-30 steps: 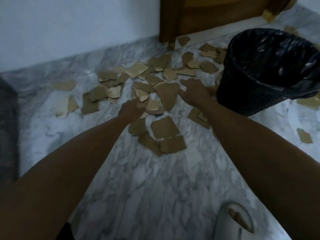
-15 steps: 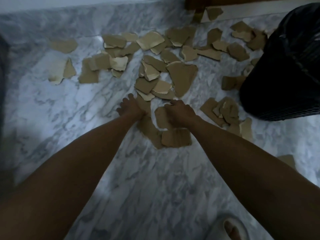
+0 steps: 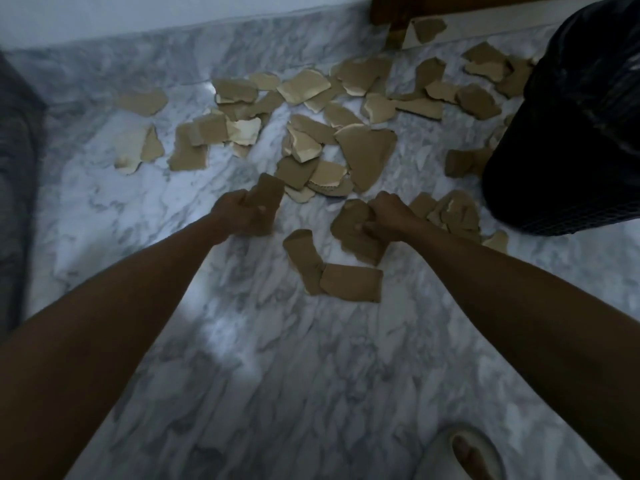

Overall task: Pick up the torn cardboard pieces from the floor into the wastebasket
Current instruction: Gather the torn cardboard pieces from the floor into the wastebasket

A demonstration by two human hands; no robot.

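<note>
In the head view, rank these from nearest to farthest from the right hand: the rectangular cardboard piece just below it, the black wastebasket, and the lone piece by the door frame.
From the right hand:
1. Rectangular cardboard piece, just below it on the floor.
2. Black wastebasket, to its right.
3. Piece by the door frame, far end, top of view.

Dim room w/ marble floor
Grey-veined white marble, pale wall along top, wood door frame top right, dark blurred shape at left edge.

Left hand and right hand each grip a cardboard piece above the marble floor, wastebasket at right.
</note>
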